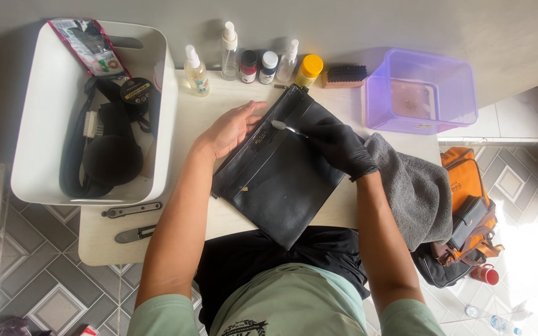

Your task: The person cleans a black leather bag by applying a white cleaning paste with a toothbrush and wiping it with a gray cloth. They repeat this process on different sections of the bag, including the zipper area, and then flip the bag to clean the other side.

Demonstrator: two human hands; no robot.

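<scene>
A flat black leather pouch (281,180) lies tilted on a small cream table (98,239). My bare left hand (231,127) rests flat on the pouch's upper left edge and holds it down. My right hand (340,148) wears a black glove and grips a small brush with a pale head (279,126). The brush tip touches the pouch near its top.
A white tub (45,106) of black cleaning gear stands at the left. Several small bottles (247,62) and a bristle brush (344,74) line the table's back edge, next to a clear purple box (421,93). A grey towel (412,186) hangs at right; an orange bag (468,211) lies on the floor.
</scene>
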